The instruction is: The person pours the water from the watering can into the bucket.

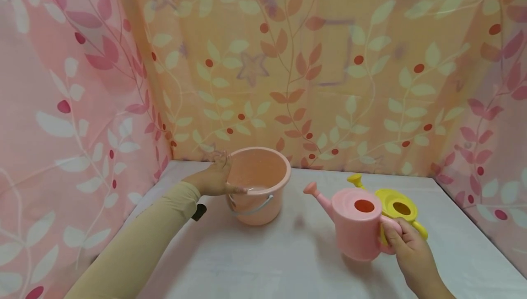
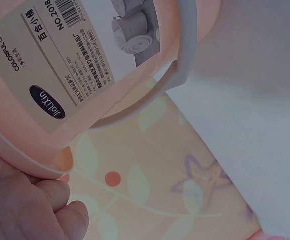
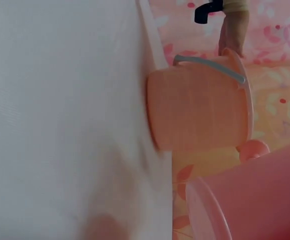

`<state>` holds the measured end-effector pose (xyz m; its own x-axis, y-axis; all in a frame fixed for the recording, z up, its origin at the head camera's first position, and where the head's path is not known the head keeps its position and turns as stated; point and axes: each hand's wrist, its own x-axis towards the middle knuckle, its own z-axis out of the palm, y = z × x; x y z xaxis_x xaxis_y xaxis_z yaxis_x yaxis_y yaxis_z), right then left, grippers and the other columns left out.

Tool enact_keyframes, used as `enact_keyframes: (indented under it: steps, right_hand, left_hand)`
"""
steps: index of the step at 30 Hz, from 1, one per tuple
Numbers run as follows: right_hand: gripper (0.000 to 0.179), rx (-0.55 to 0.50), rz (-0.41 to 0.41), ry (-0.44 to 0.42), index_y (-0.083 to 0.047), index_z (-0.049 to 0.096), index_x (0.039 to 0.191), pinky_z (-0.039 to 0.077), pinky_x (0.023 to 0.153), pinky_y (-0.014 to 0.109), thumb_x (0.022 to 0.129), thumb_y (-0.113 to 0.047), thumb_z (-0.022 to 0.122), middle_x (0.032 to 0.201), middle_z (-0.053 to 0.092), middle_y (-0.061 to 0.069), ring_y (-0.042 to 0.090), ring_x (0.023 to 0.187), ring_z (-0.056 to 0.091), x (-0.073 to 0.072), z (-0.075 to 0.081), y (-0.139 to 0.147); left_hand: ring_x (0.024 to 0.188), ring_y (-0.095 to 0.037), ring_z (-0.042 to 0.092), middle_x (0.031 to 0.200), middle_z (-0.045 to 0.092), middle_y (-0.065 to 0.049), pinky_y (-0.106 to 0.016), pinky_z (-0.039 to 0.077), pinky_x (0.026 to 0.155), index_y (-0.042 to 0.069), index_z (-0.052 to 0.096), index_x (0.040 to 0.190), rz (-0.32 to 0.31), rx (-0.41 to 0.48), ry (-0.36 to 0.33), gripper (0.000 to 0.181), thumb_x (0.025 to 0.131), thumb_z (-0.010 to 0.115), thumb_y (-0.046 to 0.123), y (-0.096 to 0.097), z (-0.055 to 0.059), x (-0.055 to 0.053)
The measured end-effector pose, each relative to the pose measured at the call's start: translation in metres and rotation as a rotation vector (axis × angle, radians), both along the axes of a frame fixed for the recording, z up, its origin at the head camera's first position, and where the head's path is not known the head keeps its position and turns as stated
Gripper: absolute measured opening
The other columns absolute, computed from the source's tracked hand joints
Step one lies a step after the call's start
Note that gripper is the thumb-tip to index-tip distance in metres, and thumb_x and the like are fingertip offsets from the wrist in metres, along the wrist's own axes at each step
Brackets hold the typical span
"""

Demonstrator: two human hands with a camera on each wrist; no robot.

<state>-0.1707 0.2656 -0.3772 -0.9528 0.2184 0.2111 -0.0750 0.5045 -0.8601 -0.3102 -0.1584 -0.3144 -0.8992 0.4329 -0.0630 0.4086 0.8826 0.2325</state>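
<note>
A peach bucket (image 1: 259, 212) stands upright on the table, its grey handle (image 3: 212, 64) hanging down along the outside. At its left rim rests my left hand (image 1: 214, 177), thumb stretched along the front edge and the other fingers extended toward the back. In the left wrist view those fingers (image 2: 60, 197) lie against the rim, below a printed label (image 2: 67, 55). My right hand (image 1: 413, 253) grips the handle of a pink watering can (image 1: 357, 235), with the can raised above the table and its spout (image 1: 319, 198) pointing left toward the bucket.
A yellow watering can (image 1: 387, 200) stands behind the pink one, partly hidden by it. The white-covered table (image 1: 263, 267) ends at a leaf-patterned curtain (image 1: 288, 84) at the back, with pink curtains (image 1: 82, 106) at both sides.
</note>
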Motion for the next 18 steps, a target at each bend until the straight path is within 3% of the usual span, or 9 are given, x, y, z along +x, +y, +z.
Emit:
enact_keyframes:
  steps: [4,13,18]
  right_hand:
    - [0.034,-0.001,-0.016,0.060,0.001,0.047,0.083,0.047,0.057,0.021,0.095,-0.030,0.048,0.071,0.045,0.004,0.010,0.073,0.044,-0.001,0.007,0.001]
    - [0.039,0.018,-0.037,0.029,0.000,0.046,0.086,0.048,0.057,0.022,0.094,-0.038,0.047,0.077,0.043,0.005,0.011,0.077,0.041,-0.004,0.022,0.002]
    - [0.033,0.028,-0.037,0.086,0.000,0.048,0.085,0.049,0.056,0.021,0.094,-0.031,0.051,0.076,0.045,0.000,0.010,0.074,0.044,-0.005,0.028,0.002]
  left_hand:
    - [0.137,-0.037,-0.003,0.147,-0.010,-0.028,-0.048,0.011,0.109,-0.011,0.000,0.142,-0.002,-0.008,0.007,0.123,0.070,0.049,0.077,0.000,0.000,0.000]
    - [0.137,-0.035,-0.005,0.148,-0.012,-0.025,-0.048,0.010,0.109,-0.008,0.000,0.143,0.010,-0.003,-0.041,0.125,0.068,0.047,0.080,0.000,0.002,-0.001]
    - [0.138,-0.035,-0.005,0.148,-0.012,-0.025,-0.047,0.009,0.110,-0.009,-0.001,0.142,0.010,-0.001,-0.046,0.126,0.068,0.046,0.081,-0.001,0.001,-0.001]
